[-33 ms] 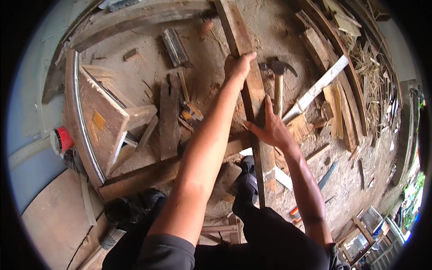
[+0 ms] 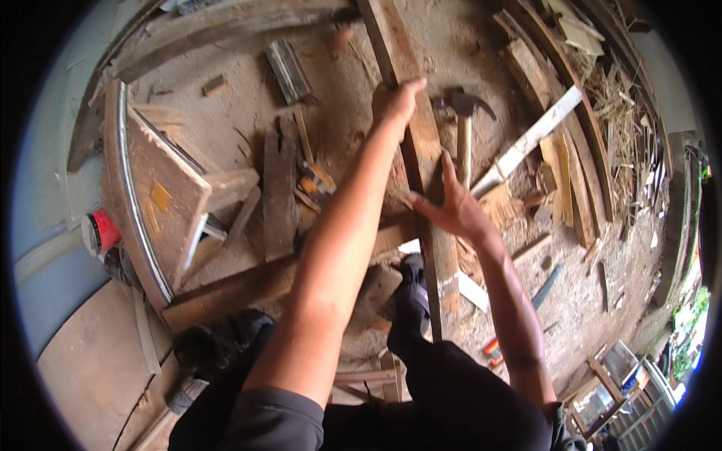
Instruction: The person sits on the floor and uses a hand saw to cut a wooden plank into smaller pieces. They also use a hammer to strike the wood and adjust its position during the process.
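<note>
Down the middle of the frame, from the top edge to just above the knees, runs a long wooden beam (image 2: 426, 150), its long axis near upright and leaning top-leftward, with both hands at it. Left hand (image 2: 400, 101), farther up the beam, appears clasped over it from the left side, underside grip not visible; right hand (image 2: 456, 212), lower and nearer the body, is spread unclenched against the right edge, thumb across the face. Claw hammer (image 2: 465, 139) lies just right of the beam.
</note>
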`<state>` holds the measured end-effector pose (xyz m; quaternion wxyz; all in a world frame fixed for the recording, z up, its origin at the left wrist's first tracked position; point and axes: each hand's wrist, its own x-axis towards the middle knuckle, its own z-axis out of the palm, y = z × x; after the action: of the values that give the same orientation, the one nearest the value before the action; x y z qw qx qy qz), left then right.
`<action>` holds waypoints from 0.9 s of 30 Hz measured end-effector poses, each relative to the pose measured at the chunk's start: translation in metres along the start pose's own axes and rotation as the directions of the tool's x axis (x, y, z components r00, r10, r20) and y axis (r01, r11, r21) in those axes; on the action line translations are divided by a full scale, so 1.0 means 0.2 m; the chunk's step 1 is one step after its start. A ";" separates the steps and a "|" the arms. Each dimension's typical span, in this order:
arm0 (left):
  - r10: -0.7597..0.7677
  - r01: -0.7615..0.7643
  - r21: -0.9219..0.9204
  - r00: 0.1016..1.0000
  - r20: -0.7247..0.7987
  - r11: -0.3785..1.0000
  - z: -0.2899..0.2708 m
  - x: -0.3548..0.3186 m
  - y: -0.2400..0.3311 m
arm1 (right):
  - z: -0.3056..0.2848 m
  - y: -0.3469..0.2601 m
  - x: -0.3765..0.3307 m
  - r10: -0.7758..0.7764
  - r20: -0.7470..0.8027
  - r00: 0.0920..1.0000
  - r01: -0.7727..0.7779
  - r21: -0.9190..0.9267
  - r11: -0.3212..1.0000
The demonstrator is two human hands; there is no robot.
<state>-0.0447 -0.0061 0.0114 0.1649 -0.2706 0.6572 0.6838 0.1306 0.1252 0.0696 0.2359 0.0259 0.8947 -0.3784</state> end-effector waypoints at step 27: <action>0.013 -0.010 -0.034 0.996 0.092 0.999 0.01 -0.03 0.01 | 0.04 0.13 -0.35 0.417 0.126 0.900 -0.430 0.410 0.805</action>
<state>-0.0419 -0.0045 0.0172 0.1866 -0.2378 0.6390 0.7073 0.2016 0.1471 0.0785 0.3160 0.2701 0.7576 -0.5033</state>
